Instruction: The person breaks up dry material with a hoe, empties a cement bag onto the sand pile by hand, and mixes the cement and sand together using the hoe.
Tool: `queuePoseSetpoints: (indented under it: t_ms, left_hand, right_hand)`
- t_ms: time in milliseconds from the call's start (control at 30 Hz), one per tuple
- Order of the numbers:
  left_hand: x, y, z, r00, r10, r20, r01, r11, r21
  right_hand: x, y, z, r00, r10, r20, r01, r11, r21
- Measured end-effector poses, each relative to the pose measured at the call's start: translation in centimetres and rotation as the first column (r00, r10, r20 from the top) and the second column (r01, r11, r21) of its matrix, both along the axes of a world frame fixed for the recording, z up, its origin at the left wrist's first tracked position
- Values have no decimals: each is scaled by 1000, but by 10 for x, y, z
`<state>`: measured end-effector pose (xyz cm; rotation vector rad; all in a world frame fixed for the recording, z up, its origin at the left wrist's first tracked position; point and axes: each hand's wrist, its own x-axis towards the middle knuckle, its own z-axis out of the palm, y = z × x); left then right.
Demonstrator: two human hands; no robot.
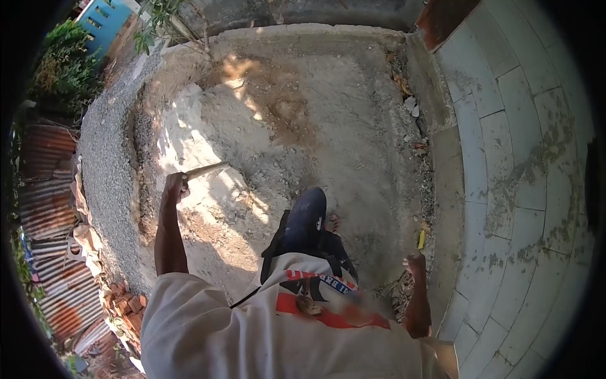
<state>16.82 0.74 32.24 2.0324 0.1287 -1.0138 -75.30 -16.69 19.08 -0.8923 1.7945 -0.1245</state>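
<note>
And here, lower centre of the frame, there's lettering on the pale T-shirt [252, 328]: white capitals on a blue band [338, 284], a "B" showing among them, the rest unclear! Red capitals sit beside them, too broken up by folds to read. Just above, the dark blue trouser leg [304, 218] carries a small white mark, illegible.
</note>
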Motion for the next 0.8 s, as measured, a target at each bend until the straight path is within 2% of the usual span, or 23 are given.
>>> queuePoseSetpoints:
  t_ms: [67, 133, 200, 233, 300, 333, 367, 400, 433, 467, 500, 533, 567, 600, 633, 667, 700, 733, 767, 800]
  left_hand:
    - [-15, -43, 20, 991, -107, 82, 100, 991, 87]
    - [-17, -79, 18, 978, -184, 93, 178, 981, 72]
    - [-17, -124, 12, 970, -219, 102, 216, 976, 42]
    - [-20, -151, 9, 973, -210, 97, 209, 978, 29]
    - [-23, -216, 3, 930, -354, 94, 346, 934, 94]
    - [-33, -249, 3, 917, -383, 113, 376, 923, 78]
    - [-42, -279, -6, 909, -402, 108, 387, 912, 136]
    - [-45, -304, -26, 799, -567, 199, 542, 823, 169]
    - [-47, -329, -46, 655, -694, 298, 661, 718, 220]
    - [-49, -351, -78, 517, -714, 472, 710, 666, 231]
    - [-56, -379, -83, 505, -726, 468, 718, 653, 238]
    - [-64, -406, -87, 493, -736, 464, 727, 641, 246]
    - [-78, -435, -63, 504, -753, 422, 726, 634, 264]
    - [-92, -461, -22, 445, -782, 437, 761, 587, 276]
    - [-99, -482, -11, 434, -781, 448, 768, 581, 268]
    - [-106, -503, -2, 424, -780, 460, 775, 575, 261]
    - [-105, -521, -13, 462, -754, 467, 759, 609, 231]
    - [-105, -539, -4, 445, -761, 472, 783, 587, 207]
    - [-106, -554, 4, 431, -765, 479, 804, 567, 182]
    - [-105, -567, 19, 464, -743, 483, 776, 604, 183]
  right_hand:
    - [18, -111, -7, 966, 221, -136, -233, 969, -78]
    - [72, -199, 11, 965, 261, -13, -258, 947, -192]
    - [153, -265, 55, 912, 409, -39, -406, 882, -240]
    - [184, -291, 54, 897, 441, -5, -426, 864, -268]
    - [238, -339, 48, 852, 521, 54, -483, 821, -304]
    - [264, -357, 43, 818, 569, 85, -524, 798, -298]
    - [289, -367, 49, 811, 564, 159, -522, 819, -238]
    - [317, -378, 51, 800, 551, 237, -520, 834, -182]
    - [345, -391, 49, 784, 572, 241, -540, 820, -191]
    - [372, -403, 43, 770, 552, 321, -542, 830, -130]
    - [398, -412, 39, 756, 521, 395, -545, 836, -59]
    - [425, -420, 40, 744, 538, 397, -566, 823, -56]
    - [452, -429, 44, 762, 435, 479, -506, 862, 23]
    - [474, -440, 47, 771, 327, 547, -452, 885, 108]
    - [493, -451, 41, 757, 358, 547, -487, 867, 106]
    - [512, -463, 29, 773, 206, 600, -391, 899, 195]
    - [531, -477, 19, 772, 48, 634, -295, 910, 290]
    - [548, -493, 13, 765, 80, 639, -332, 899, 286]
    - [561, -510, 7, 757, -31, 652, -277, 889, 364]
    - [576, -528, 2, 745, -140, 652, -225, 867, 444]
